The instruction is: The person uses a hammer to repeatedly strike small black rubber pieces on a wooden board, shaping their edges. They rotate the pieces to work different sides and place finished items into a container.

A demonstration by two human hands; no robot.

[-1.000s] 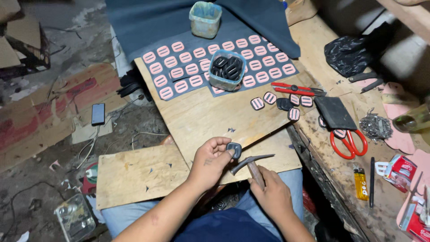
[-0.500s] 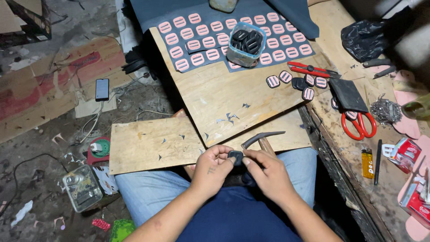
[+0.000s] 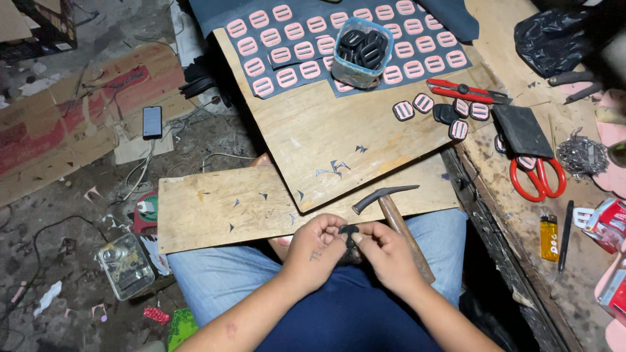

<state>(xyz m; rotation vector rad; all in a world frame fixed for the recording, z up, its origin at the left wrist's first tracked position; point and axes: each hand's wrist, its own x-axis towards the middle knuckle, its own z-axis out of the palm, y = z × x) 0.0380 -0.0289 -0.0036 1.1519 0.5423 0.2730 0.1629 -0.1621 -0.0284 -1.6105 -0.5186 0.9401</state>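
The left hand [image 3: 317,248] and the right hand [image 3: 385,251] meet over the lap, just below the near edge of a plywood board [image 3: 222,205]. Both sets of fingers pinch one small dark buckle piece [image 3: 349,231] between them; the fingers are closed narrow around it, thumbs and forefingers touching the piece from either side.

A hammer [image 3: 391,208] lies just beside the right hand, its metal head resting on the board and its wooden handle running down past the right wrist.

A second, larger plywood board [image 3: 365,130] overlaps the first and reaches away from the person. At its far end, a dark sheet [image 3: 437,13] carries rows of pink buckle pieces [image 3: 293,49]. A clear plastic tub [image 3: 362,45] holding black buckle pieces stands on that sheet. A few loose pink-and-black pieces [image 3: 424,104] lie near the right edge of the board.

On the tabletop [image 3: 515,215] to the right lie red-handled scissors [image 3: 538,176], a red utility knife [image 3: 466,91] and a yellow lighter [image 3: 549,238].

A phone [image 3: 152,122] lies on the floor to the left, well apart from the hands.
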